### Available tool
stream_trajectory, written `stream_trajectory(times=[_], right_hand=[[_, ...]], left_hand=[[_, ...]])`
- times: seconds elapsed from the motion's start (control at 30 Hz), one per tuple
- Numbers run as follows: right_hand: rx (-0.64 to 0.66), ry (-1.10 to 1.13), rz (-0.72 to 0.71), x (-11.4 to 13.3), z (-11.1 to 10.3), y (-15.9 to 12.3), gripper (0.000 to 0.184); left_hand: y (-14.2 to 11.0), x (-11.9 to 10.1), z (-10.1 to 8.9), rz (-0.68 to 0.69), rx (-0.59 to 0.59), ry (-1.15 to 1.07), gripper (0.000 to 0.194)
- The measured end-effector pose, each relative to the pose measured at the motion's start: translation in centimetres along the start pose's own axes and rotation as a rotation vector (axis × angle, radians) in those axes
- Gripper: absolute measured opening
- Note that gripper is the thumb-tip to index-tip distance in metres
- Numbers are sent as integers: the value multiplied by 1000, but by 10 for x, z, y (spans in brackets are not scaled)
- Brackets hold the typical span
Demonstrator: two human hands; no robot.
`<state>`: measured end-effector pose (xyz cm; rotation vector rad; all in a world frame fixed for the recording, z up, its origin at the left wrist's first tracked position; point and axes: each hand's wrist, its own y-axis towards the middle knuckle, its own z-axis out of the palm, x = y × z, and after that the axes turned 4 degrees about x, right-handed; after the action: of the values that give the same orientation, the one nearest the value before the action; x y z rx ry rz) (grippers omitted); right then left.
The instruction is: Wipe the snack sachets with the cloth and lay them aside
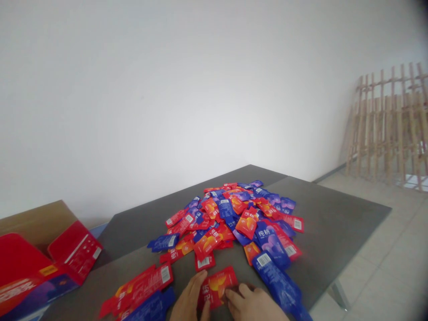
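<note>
At the bottom edge both of my hands hold one red packet (217,285) flat on the dark grey table (334,223). My left hand (190,301) grips its left side with fingers curled over it. My right hand (252,303) pinches its right edge. Just beyond lies a large heap of red and blue packets (237,218). A long blue packet (277,281) lies right of my right hand. A small stack of red and blue packets (140,292) lies left of my left hand.
An open red carton (43,267) sits at the left table edge, with a brown cardboard box (33,220) behind it. A white wall is beyond the table. A wooden lattice (388,125) leans at the far right over a tiled floor (384,276).
</note>
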<state>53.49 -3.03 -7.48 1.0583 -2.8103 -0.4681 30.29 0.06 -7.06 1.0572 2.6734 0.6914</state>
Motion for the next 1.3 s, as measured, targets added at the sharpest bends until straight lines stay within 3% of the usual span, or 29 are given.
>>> stream_trajectory(times=[0.13,0.3,0.43,0.57,0.7,0.8,0.97,1.07,1.3], right_hand=[[37,40,-3,15,3,20,14],[124,67,-93,34,1,43,16],[147,46,-12,19,-17,27,19],[209,-21,81,-2,-42,10,35],[292,-79,258,-6,-56,18,46],[301,-76,289,5,-53,35,45],[198,38,94,25,-32,51,37],[186,67,54,19,-26,46,32],[234,-37,248,-11,-46,42,45]], left_hand=[[4,-6,-8,63,-60,11,55],[4,-9,-8,16,-28,63,58],[1,-8,0,21,-10,74,59],[3,-10,3,23,-17,84,59],[9,-17,-3,25,-56,84,54],[12,-21,-5,14,-27,80,52],[7,-19,-1,-67,102,35,65],[6,-17,2,-83,93,13,65],[13,-21,-3,-27,-16,24,67]])
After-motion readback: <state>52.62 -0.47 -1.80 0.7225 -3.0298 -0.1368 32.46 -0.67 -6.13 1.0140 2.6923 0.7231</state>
